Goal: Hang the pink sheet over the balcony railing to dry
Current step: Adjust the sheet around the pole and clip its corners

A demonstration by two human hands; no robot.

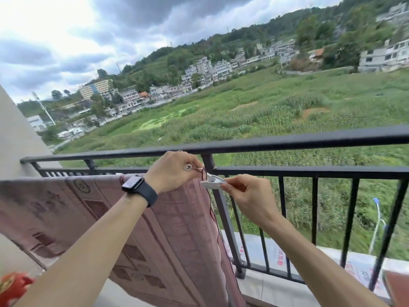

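The pink patterned sheet [93, 218] hangs down from the lower bar of the black balcony railing [287, 141], covering the left half. My left hand [174, 171], with a dark watch on the wrist, pinches the sheet's top right corner against the bar beside a railing post. My right hand [245, 191] holds a white clothespin [212, 181] with its jaws at that same corner.
A beige wall [15, 134] closes the balcony on the left. Bare vertical bars [314, 216] run to the right of the sheet. A red object [13, 286] sits at the bottom left. Fields and houses lie far below beyond the railing.
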